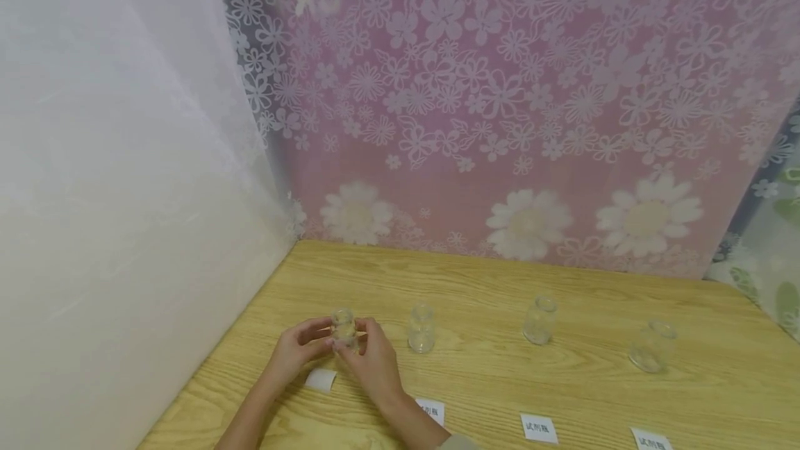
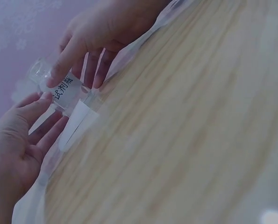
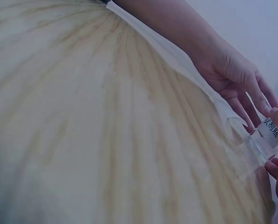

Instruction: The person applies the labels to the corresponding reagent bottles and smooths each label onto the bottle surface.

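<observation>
A small clear glass bottle (image 1: 344, 328) stands at the left of the wooden table, between the two hands. My left hand (image 1: 294, 353) grips it from the left, and my right hand (image 1: 378, 367) grips it from the right. On the bottle's near side is a white label (image 2: 65, 91) with dark printed characters, seen in the left wrist view. Both thumbs lie against the label's edges. Just in front of the bottle rests a slip of white paper (image 1: 321, 379). The right wrist view catches only part of the bottle, at its right edge.
Three more clear bottles stand in a row to the right: one nearby (image 1: 421, 328), one farther along (image 1: 539, 320) and one at the far right (image 1: 652, 347). Printed white labels (image 1: 539, 428) lie before them. A white sheet wall (image 1: 125, 193) rises at the left, a floral curtain (image 1: 450, 103) behind.
</observation>
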Tool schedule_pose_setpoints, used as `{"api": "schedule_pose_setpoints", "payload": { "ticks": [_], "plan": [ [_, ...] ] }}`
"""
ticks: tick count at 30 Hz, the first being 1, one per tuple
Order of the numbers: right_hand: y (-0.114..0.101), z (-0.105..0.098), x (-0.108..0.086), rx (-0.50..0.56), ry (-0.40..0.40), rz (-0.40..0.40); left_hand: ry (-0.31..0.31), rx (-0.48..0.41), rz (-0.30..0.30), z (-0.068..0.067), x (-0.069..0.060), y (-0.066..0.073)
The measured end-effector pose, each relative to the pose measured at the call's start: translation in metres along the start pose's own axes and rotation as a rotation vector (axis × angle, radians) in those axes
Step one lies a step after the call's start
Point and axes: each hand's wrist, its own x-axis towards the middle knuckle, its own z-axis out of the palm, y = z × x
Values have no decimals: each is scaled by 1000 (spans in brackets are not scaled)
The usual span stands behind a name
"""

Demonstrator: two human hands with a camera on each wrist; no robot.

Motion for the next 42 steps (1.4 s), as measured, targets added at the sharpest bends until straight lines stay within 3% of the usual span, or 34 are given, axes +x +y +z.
{"api": "schedule_pose_setpoints", "payload": {
  "ticks": [5, 12, 19, 28, 33, 37, 42],
  "plan": [
    [-1, -2, 1, 42, 14, -29, 9, -17, -19, 0, 1, -1],
    [0, -9, 4, 169, -37, 24, 52, -5, -51, -1, 2, -5],
    [4, -12, 6, 222, -47, 47, 77, -15, -104, -1, 2, -6],
    [6, -10, 4, 204, -114, 91, 28, 1, -49, 0, 0, -4],
    [8, -5, 3, 127, -114, 70, 47, 58, -21, 1, -1, -4],
    [9, -2, 3, 58, -93, 59, 62, 45, -24, 3, -1, -4],
    [7, -4, 4, 42, -72, 33, 80, 73, -20, 5, 0, -1]
  ]
}}
